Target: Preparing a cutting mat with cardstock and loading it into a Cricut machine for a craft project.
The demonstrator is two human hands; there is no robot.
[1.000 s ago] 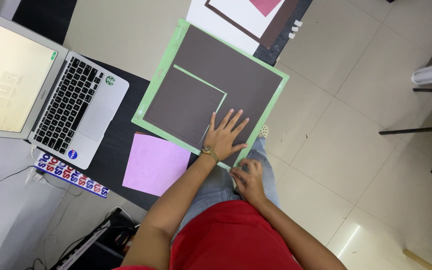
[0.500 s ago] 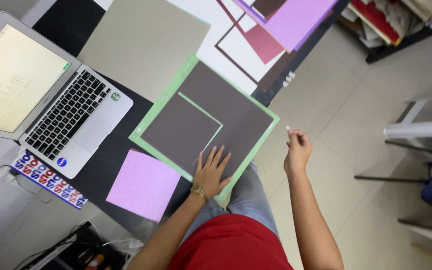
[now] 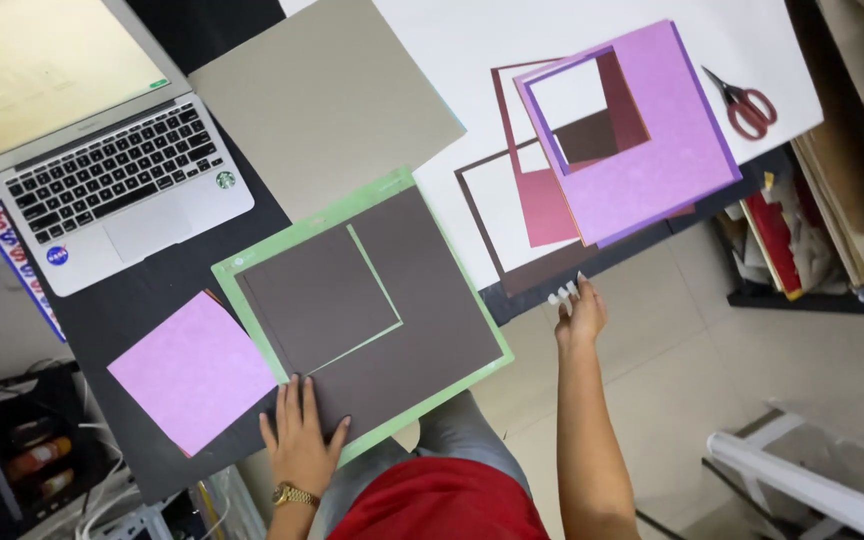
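While pressing flat with fingers spread on the near edge of the brown paper (image 3: 392,320), the left hand (image 3: 300,440) rests on the green mat (image 3: 497,345), with a pink square (image 3: 192,370) just beside it and a laptop (image 3: 92,130) farther off. Out at the table edge (image 3: 532,290), the right hand (image 3: 577,312), fingers bunched together, touching the dark rim, nothing visibly pinched; beyond it a brown frame (image 3: 482,215), a pink frame (image 3: 642,150), red scissors (image 3: 747,103).
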